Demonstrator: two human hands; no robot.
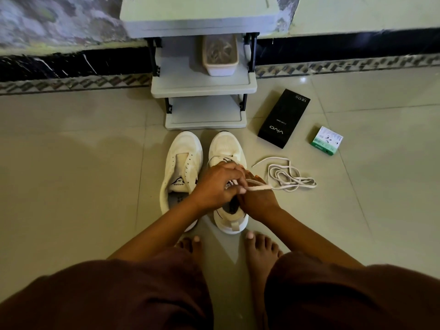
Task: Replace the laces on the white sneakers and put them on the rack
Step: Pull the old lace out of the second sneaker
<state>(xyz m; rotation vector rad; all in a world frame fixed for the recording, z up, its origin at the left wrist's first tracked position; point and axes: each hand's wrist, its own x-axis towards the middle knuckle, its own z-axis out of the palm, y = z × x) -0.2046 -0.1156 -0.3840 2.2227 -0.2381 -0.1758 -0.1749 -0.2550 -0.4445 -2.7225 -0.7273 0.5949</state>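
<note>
Your two white sneakers stand side by side on the floor tiles, toes toward the rack point(203, 85). The left sneaker point(181, 167) has bare eyelets and no lace. The right sneaker point(227, 151) is the one in hand, with lace crossings visible at its lower eyelets.

Your left hand point(217, 184) has its fingers curled over the tongue area and pinches the lace end point(258, 187) at its near side. Your right hand point(258, 200) sits just beside it with its fingers turned under; you appear to grip the same lace there, though the exact hold is hidden.

A loose lace point(285, 177) lies in a tangle on the floor just right of the shoe; whether it is old or new cannot be told.

Judgement: you are mid-lacing on the right sneaker. To do this step well:
- keep the flat lace untwisted as it passes each eyelet
- draw both ends to matching length before moving up
- steady the shoe so it does not slide on the smooth tiles

The rack's lowest shelf sits directly ahead of the toes; a tub point(220, 54) occupies the middle shelf
</note>
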